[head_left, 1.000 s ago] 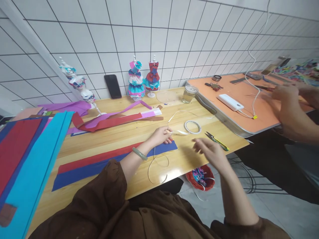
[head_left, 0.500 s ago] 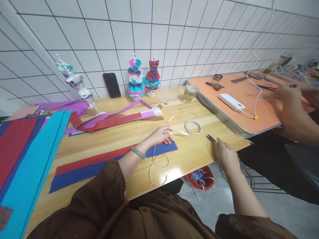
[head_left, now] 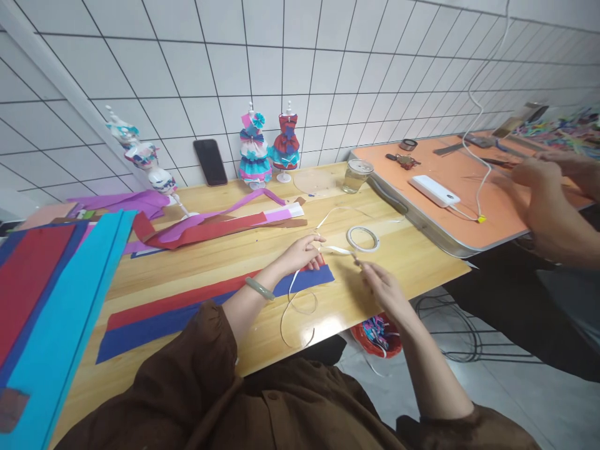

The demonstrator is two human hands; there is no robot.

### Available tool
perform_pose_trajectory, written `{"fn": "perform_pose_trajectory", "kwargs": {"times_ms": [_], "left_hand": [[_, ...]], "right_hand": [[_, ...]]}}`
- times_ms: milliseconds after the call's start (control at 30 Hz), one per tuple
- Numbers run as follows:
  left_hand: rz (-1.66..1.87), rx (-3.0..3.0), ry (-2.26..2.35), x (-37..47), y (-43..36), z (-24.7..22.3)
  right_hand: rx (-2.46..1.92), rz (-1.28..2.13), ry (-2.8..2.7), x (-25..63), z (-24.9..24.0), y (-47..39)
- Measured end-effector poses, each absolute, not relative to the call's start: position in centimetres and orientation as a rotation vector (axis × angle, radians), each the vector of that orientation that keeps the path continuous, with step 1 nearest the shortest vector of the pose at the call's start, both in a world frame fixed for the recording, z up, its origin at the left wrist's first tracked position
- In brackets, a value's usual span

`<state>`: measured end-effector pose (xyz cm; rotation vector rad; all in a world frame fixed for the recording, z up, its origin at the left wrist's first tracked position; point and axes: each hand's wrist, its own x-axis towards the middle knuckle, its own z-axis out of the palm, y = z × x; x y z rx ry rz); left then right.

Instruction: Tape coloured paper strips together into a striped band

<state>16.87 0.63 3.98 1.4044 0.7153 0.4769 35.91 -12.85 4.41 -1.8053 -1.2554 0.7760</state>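
Observation:
My left hand [head_left: 307,252] pinches a thin white tape strip [head_left: 337,250] above the right end of a red strip [head_left: 182,298] and a blue strip [head_left: 187,315] lying together on the wooden table. The strip runs toward a white tape roll [head_left: 363,239]. A loose curl of narrow tape [head_left: 282,319] hangs below my left hand. My right hand [head_left: 379,282] is closed on small dark scissors [head_left: 356,259], their tips beside the white strip, just below the roll.
Two dressed mini mannequins [head_left: 255,153], a phone [head_left: 210,162] and a glass jar [head_left: 357,175] stand along the wall. Coloured paper strips [head_left: 79,300] cover the left. Another person's hands [head_left: 546,187] work over the orange table [head_left: 497,222]. A red basket [head_left: 391,344] sits below.
My right hand has moved left with the scissors, from the table's right part to the white tape strip. My left hand has barely moved.

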Motion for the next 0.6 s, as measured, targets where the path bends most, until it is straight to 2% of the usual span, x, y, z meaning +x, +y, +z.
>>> {"fn": "perform_pose_trajectory", "kwargs": {"times_ms": [67,133,367,600], "left_hand": [[0.463,1.394,0.715,16.8,0.6,4.1],[0.458,1.372,0.697,16.7,0.5,4.2],[0.469,1.273,0.643,16.6,0.5,4.5],[0.468,1.256,0.623,16.4,0.7,4.4]], "right_hand": [[-1.699,1.186,-1.14,33.6,5.2,-12.2],[-1.656,1.371,-1.053,32.5,5.7,-11.4],[-1.567,1.56,-0.976,32.7,6.0,-9.1],[-1.487,1.573,-0.966,32.7,5.2,-8.3]]}}
